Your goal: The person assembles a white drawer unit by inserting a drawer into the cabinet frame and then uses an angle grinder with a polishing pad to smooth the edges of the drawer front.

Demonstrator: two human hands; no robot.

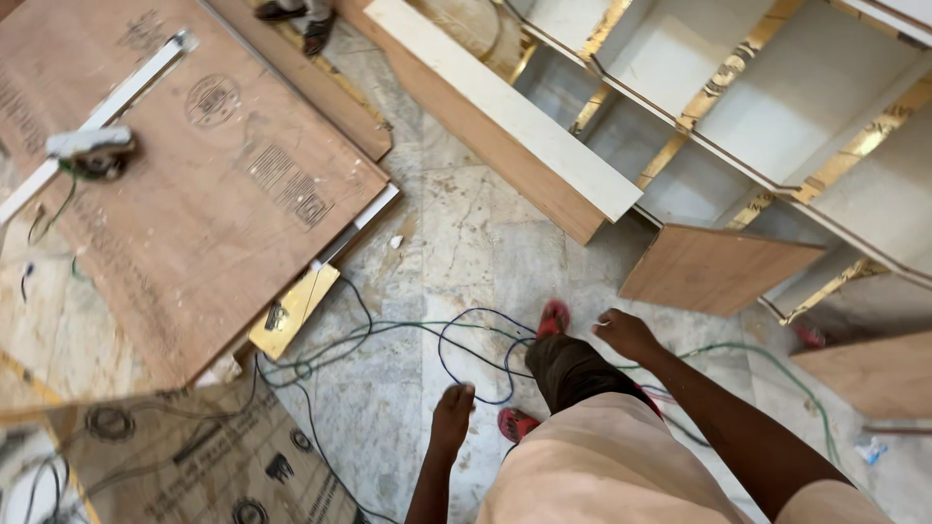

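On the marble floor (456, 243), at its far left, a large plywood sheet (184, 184) lies flat, brown, with dark round and barred stamps printed across its face. A white strip (107, 107) runs along its upper left edge, and a small white power tool (89, 146) sits on it near that edge. At the floor's near left corner lies a second printed sheet (194, 456), paler, marked with dark round stamps. A small yellow offcut (294, 309) rests just beside the big sheet's near corner.

Tangled cables (456, 340), green and blue, loop over the middle of the floor. The left hand (452, 412) hangs above them, fingers curled loosely, holding nothing. The right hand (629, 335) is half clenched near the cables; whether it pinches one I cannot tell. Red sandals (553, 317) show beneath the person's knee.

To the right, a white-faced shelving unit (757, 107) with gold edging lies on the floor's far right side.
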